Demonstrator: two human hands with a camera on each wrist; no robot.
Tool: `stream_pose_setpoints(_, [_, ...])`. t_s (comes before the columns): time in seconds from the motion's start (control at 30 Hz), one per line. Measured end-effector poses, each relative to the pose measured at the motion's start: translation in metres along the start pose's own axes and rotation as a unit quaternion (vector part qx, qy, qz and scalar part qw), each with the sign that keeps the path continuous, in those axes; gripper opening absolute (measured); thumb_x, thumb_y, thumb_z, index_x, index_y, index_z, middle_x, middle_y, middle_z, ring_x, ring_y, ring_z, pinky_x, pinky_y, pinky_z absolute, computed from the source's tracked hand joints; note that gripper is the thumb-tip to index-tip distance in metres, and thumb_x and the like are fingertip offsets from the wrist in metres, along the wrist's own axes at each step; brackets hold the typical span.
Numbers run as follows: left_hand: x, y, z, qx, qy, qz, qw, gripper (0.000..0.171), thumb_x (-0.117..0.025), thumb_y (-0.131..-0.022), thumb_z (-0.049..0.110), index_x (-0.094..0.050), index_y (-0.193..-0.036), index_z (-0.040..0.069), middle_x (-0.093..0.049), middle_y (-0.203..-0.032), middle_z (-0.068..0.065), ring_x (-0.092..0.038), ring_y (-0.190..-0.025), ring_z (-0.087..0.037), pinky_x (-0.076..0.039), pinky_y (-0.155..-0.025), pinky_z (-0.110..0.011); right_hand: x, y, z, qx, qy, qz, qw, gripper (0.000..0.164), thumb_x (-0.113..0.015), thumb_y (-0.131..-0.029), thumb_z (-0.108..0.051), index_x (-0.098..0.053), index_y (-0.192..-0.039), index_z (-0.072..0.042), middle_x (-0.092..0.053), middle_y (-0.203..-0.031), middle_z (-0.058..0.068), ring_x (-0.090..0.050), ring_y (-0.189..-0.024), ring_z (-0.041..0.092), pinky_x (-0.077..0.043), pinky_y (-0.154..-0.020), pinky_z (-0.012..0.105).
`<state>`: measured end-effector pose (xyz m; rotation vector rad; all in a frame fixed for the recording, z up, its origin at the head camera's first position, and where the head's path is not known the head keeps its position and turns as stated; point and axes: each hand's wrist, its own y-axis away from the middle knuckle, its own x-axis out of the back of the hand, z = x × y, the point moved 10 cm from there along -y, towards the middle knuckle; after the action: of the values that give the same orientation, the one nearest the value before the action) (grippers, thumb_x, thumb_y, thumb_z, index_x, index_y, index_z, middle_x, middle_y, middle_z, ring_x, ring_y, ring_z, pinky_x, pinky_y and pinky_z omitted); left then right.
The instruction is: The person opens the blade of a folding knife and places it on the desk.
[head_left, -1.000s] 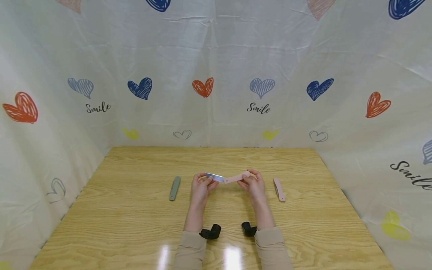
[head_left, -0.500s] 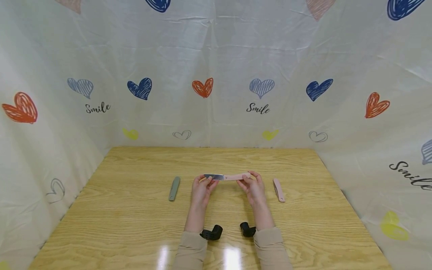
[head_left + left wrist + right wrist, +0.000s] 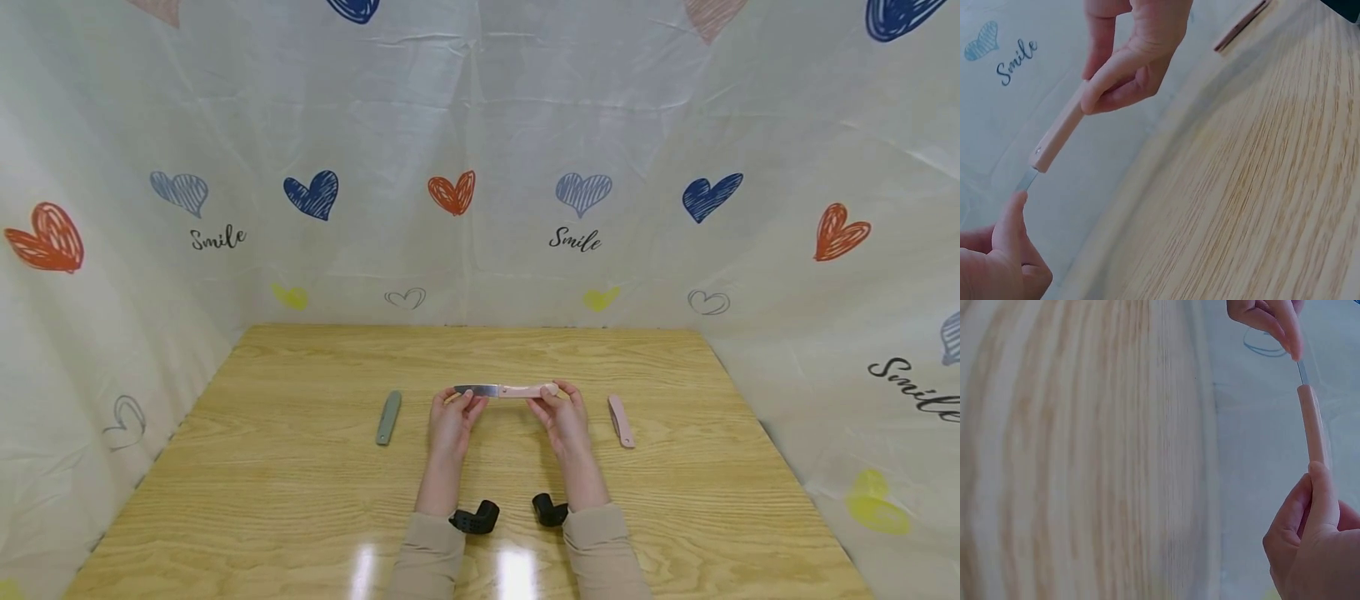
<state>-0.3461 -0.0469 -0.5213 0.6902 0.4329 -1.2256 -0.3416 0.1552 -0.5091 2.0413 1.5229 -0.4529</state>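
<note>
Between both hands, above the table, a folding knife [image 3: 525, 391] with a pink handle is unfolded into a nearly straight line. Thumb and fingers of my left hand [image 3: 452, 421] pinch its shiny blade [image 3: 486, 390]. At the other end, my right hand [image 3: 562, 421] grips the handle, with the thumb along its near side. From the left wrist view, a small pivot dot shows on the handle [image 3: 1057, 137] close to where the blade emerges. In the right wrist view the handle [image 3: 1313, 422] rises from my right thumb toward the left fingertips. The blade's tip is mostly covered by my left fingers.
A folded green knife [image 3: 388, 417] lies on the wooden table [image 3: 300, 500] left of my hands. To their right lies another folded pink knife [image 3: 620, 422]. A white curtain [image 3: 510, 275] printed with hearts surrounds the table's back and sides.
The handle and blade were bent at an angle one second ago, with the joint lowest. Now they line up straight. Both hands keep their hold and have barely moved.
</note>
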Motion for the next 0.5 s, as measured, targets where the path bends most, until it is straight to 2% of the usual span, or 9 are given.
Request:
stream_pose_setpoints(0.2, [0.007,0.001,0.004,-0.032,-0.002,0.046,0.9984,0.041,-0.051,-0.095,-0.011,-0.031,-0.131,-0.009,-0.05,-0.091,-0.017,-0.063,-0.075,-0.017,-0.059,-0.077,-0.025,0.0,0.001,-0.006,0.02,0.044,0.013,0.999,0.047,-0.052,-0.098,0.005,-0.026,-0.136,0.003,-0.049,-0.112,0.018,-0.065,-0.082,0.011,-0.056,-0.084,0.02])
stream_pose_setpoints(0.37, [0.011,0.002,0.007,-0.071,-0.015,0.078,0.9943,0.033,-0.055,-0.092,-0.014,-0.041,-0.121,-0.01,-0.055,-0.086,-0.015,-0.065,-0.072,-0.017,-0.06,-0.073,-0.026,0.003,0.0,-0.009,0.036,0.088,0.034,0.995,0.046,-0.056,-0.096,0.005,-0.03,-0.133,0.01,-0.055,-0.102,0.017,-0.068,-0.081,0.011,-0.056,-0.082,0.021])
stream_pose_setpoints(0.5, [0.011,0.004,0.01,-0.087,-0.025,0.079,0.9928,0.031,-0.056,-0.091,-0.014,-0.044,-0.12,-0.012,-0.057,-0.086,-0.017,-0.066,-0.071,-0.016,-0.06,-0.074,-0.026,0.006,-0.001,-0.014,0.045,0.135,0.035,0.989,0.04,-0.06,-0.094,0.004,-0.039,-0.128,0.01,-0.059,-0.092,0.009,-0.067,-0.079,0.011,-0.058,-0.081,0.024])
